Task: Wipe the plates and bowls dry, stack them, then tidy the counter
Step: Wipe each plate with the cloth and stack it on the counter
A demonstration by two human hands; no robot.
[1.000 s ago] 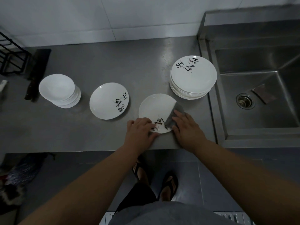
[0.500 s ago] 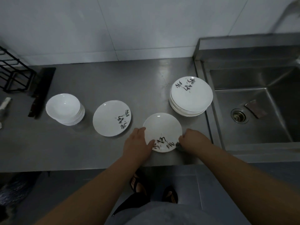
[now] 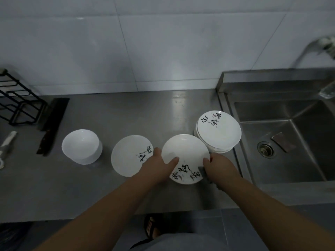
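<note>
A white plate (image 3: 184, 151) with black brush writing is lifted off the steel counter (image 3: 108, 120), tilted up at its far edge. My left hand (image 3: 159, 165) grips its left rim, thumb on top. My right hand (image 3: 219, 167) holds the right rim together with a grey cloth (image 3: 202, 172) pressed under the thumb. To the left, a single plate (image 3: 129, 154) lies flat. A stack of plates (image 3: 218, 132) stands beside the sink. A stack of white bowls (image 3: 81, 146) sits further left.
The sink (image 3: 282, 142) with a drain and a dark scrap lies to the right; its tap (image 3: 324, 46) is above. A cleaver (image 3: 51, 124) and a black wire rack (image 3: 16, 100) sit at the back left. A pale tool (image 3: 7, 144) lies at the left edge.
My right hand stopped wiping the plate's face and moved with the cloth to its right rim. Both hands then raised the plate off the counter.
</note>
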